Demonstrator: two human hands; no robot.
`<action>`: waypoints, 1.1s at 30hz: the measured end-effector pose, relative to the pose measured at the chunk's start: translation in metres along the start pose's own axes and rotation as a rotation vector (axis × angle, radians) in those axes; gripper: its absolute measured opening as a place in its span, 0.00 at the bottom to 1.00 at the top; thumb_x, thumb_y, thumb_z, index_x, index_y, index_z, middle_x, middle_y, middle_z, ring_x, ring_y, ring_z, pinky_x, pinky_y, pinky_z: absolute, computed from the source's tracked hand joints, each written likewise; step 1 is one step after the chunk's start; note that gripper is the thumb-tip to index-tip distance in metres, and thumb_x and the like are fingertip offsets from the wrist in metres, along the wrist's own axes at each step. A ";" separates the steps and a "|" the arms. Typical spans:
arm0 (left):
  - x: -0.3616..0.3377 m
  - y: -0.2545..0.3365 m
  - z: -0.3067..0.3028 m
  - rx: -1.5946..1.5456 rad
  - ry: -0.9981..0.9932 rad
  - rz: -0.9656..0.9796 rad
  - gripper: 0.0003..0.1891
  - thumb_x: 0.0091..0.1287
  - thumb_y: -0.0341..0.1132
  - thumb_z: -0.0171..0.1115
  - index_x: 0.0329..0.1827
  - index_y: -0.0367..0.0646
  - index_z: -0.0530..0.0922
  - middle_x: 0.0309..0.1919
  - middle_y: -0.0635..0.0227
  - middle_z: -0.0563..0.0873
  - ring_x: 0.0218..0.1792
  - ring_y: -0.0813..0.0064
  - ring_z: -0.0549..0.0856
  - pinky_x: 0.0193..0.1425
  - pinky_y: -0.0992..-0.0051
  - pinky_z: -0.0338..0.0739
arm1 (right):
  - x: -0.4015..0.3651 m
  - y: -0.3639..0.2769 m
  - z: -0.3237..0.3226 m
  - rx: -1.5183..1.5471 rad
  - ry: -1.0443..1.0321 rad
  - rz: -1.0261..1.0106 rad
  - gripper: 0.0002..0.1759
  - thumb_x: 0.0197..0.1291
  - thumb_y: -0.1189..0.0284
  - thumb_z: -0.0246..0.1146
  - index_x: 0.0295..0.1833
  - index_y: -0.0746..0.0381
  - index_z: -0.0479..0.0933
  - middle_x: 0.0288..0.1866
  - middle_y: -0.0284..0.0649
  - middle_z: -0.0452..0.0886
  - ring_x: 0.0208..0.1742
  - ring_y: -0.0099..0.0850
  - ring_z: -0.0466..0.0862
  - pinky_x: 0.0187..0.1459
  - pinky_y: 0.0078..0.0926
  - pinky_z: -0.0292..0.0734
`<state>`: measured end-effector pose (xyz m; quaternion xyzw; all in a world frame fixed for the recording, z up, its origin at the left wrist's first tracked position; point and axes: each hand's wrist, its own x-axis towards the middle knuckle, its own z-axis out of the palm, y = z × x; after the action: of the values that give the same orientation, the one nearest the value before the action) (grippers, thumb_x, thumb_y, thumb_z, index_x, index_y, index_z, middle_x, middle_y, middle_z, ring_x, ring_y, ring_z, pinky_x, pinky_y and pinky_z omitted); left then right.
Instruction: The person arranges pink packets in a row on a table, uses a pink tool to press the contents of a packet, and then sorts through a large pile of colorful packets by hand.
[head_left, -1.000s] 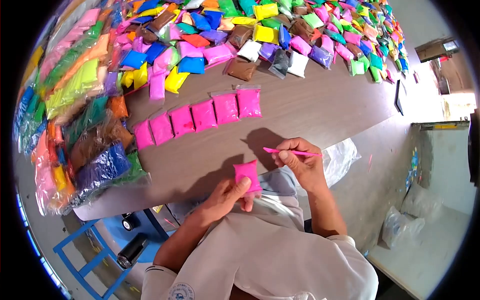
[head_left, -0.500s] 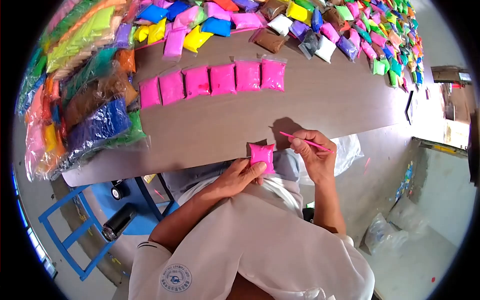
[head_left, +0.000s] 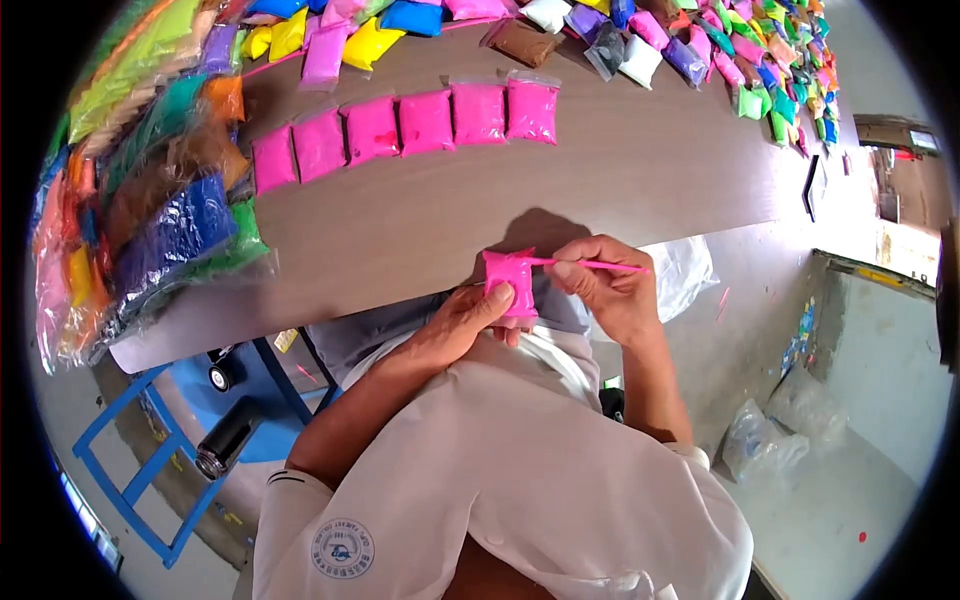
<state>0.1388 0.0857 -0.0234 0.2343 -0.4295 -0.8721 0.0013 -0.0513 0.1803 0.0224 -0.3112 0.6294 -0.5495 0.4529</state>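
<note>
A small pink packet point(head_left: 512, 280) is held at the table's front edge by my left hand point(head_left: 468, 315), its thumb on the packet's face and the fingers underneath. My right hand point(head_left: 610, 285) pinches a thin pink stick point(head_left: 625, 267), whose left end meets the upper right part of the packet. Farther back on the brown table point(head_left: 400, 230) lies a row of several pink packets point(head_left: 427, 122), side by side and slightly curved.
Coloured packets point(head_left: 690, 60) are heaped along the back and right. Large bags of coloured packets point(head_left: 180, 230) lie at the left. Below left are a blue stool point(head_left: 190, 400) and a black flask point(head_left: 228, 436). Plastic bags point(head_left: 760, 440) rest on the floor at right.
My right hand has brought the stick left against the packet, which earlier was apart from it. The packet is now more upright in my left hand. The whole view has shifted slightly.
</note>
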 end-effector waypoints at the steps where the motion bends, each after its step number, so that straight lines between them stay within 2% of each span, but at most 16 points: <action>1: 0.000 0.000 0.000 -0.008 -0.001 -0.010 0.31 0.77 0.62 0.45 0.41 0.40 0.82 0.32 0.69 0.83 0.36 0.78 0.79 0.46 0.75 0.72 | 0.000 0.000 0.001 -0.005 -0.047 -0.002 0.06 0.64 0.77 0.69 0.43 0.68 0.82 0.33 0.33 0.83 0.34 0.19 0.80 0.36 0.17 0.76; 5: -0.002 0.002 -0.003 -0.006 -0.031 -0.055 0.34 0.75 0.65 0.45 0.42 0.39 0.82 0.31 0.69 0.83 0.37 0.78 0.80 0.50 0.75 0.73 | 0.005 0.008 0.007 -0.257 0.147 -0.078 0.06 0.66 0.76 0.67 0.42 0.68 0.82 0.32 0.32 0.83 0.32 0.17 0.77 0.32 0.16 0.73; 7: -0.003 0.004 -0.004 0.010 -0.035 -0.064 0.35 0.75 0.66 0.44 0.42 0.38 0.82 0.30 0.68 0.83 0.38 0.78 0.80 0.52 0.75 0.73 | 0.005 0.003 0.003 -0.136 0.178 -0.049 0.06 0.66 0.76 0.67 0.42 0.68 0.82 0.31 0.32 0.82 0.30 0.17 0.77 0.32 0.15 0.72; 9: -0.002 0.003 -0.004 0.003 -0.039 -0.070 0.36 0.75 0.67 0.43 0.42 0.38 0.82 0.30 0.68 0.83 0.38 0.78 0.80 0.53 0.75 0.73 | -0.001 -0.009 0.005 -0.051 0.186 -0.019 0.04 0.66 0.77 0.66 0.41 0.68 0.82 0.30 0.31 0.82 0.30 0.17 0.76 0.32 0.15 0.72; 12: -0.002 0.001 -0.005 0.000 -0.041 -0.076 0.36 0.75 0.66 0.42 0.43 0.38 0.82 0.31 0.69 0.83 0.38 0.78 0.80 0.53 0.75 0.73 | 0.000 0.001 0.007 -0.284 0.037 -0.131 0.03 0.65 0.78 0.66 0.40 0.67 0.82 0.30 0.34 0.84 0.30 0.18 0.79 0.32 0.17 0.74; 13: -0.002 0.002 -0.005 0.028 -0.040 -0.079 0.37 0.75 0.67 0.41 0.43 0.38 0.82 0.32 0.69 0.83 0.38 0.78 0.80 0.52 0.74 0.72 | 0.002 0.008 0.007 -0.395 0.129 -0.135 0.03 0.63 0.79 0.67 0.40 0.67 0.82 0.30 0.37 0.84 0.30 0.19 0.81 0.32 0.20 0.76; 17: -0.003 0.006 -0.002 0.017 -0.032 -0.074 0.36 0.75 0.67 0.41 0.43 0.39 0.82 0.33 0.69 0.83 0.39 0.78 0.80 0.54 0.74 0.71 | 0.000 -0.003 0.002 -0.403 0.202 -0.206 0.06 0.64 0.76 0.69 0.41 0.68 0.82 0.31 0.35 0.84 0.32 0.20 0.81 0.34 0.19 0.76; 20: -0.004 0.012 -0.001 0.087 -0.028 -0.069 0.33 0.76 0.64 0.43 0.44 0.39 0.82 0.34 0.69 0.82 0.41 0.78 0.79 0.54 0.73 0.72 | 0.000 -0.002 0.011 -0.464 0.044 -0.395 0.05 0.63 0.78 0.68 0.41 0.68 0.82 0.31 0.36 0.85 0.31 0.21 0.82 0.33 0.19 0.76; 21: -0.003 0.010 -0.001 0.107 -0.027 -0.049 0.32 0.77 0.62 0.43 0.45 0.39 0.81 0.34 0.68 0.82 0.41 0.77 0.79 0.54 0.73 0.72 | 0.002 -0.001 0.010 -0.574 0.100 -0.340 0.03 0.60 0.80 0.68 0.40 0.66 0.82 0.32 0.41 0.84 0.30 0.29 0.84 0.33 0.24 0.78; 24: 0.001 0.004 -0.003 0.137 -0.010 0.015 0.28 0.78 0.59 0.44 0.46 0.40 0.79 0.35 0.68 0.82 0.42 0.76 0.79 0.54 0.73 0.72 | 0.006 -0.001 0.006 -0.527 0.282 -0.263 0.03 0.60 0.81 0.67 0.40 0.65 0.82 0.32 0.41 0.84 0.30 0.31 0.84 0.34 0.26 0.78; 28: 0.003 0.000 -0.001 0.153 0.013 0.057 0.27 0.79 0.57 0.44 0.49 0.39 0.77 0.36 0.67 0.82 0.41 0.76 0.79 0.53 0.73 0.73 | -0.005 -0.003 0.013 -0.504 0.069 -0.422 0.05 0.58 0.82 0.68 0.40 0.65 0.81 0.32 0.42 0.84 0.30 0.34 0.84 0.32 0.26 0.78; 32: 0.005 0.001 0.003 0.162 0.036 0.067 0.25 0.80 0.55 0.44 0.54 0.39 0.75 0.36 0.67 0.81 0.40 0.75 0.79 0.52 0.72 0.74 | -0.004 0.006 0.004 -0.689 0.189 -0.358 0.08 0.56 0.83 0.69 0.41 0.64 0.80 0.34 0.43 0.84 0.32 0.34 0.84 0.33 0.28 0.79; 33: 0.006 0.000 0.001 0.176 0.033 0.087 0.24 0.80 0.54 0.44 0.55 0.39 0.74 0.37 0.67 0.81 0.40 0.75 0.79 0.51 0.72 0.75 | -0.003 0.006 0.005 -0.676 0.235 -0.408 0.08 0.55 0.83 0.69 0.40 0.65 0.80 0.34 0.42 0.83 0.32 0.34 0.84 0.32 0.29 0.79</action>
<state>0.1334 0.0856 -0.0252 0.2289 -0.5143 -0.8261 0.0255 -0.0450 0.1825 0.0169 -0.4961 0.7473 -0.4220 0.1317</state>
